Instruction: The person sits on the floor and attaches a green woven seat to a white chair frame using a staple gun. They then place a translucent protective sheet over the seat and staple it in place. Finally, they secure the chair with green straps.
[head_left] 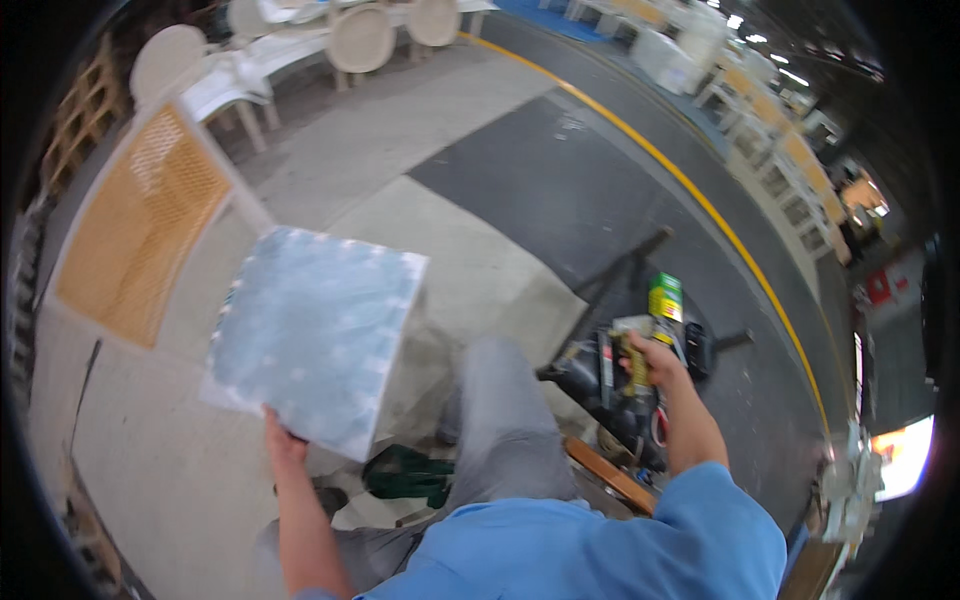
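A chair with a pale frame and a woven cane back lies at the left, its seat covered in blurred light blue-grey material with white edges. My left hand grips the near edge of that seat, thumb on top and the other fingers hidden. On the right, my right hand is closed round a yellowish and dark hand tool, too blurred to name more exactly. It is over a black stool bearing tools, a green and yellow box and a black object.
A wooden bar lies beside my knee, and a dark green strap or bag is on the floor. Pale chairs stand at the back left, more along the far right. A yellow line crosses the floor.
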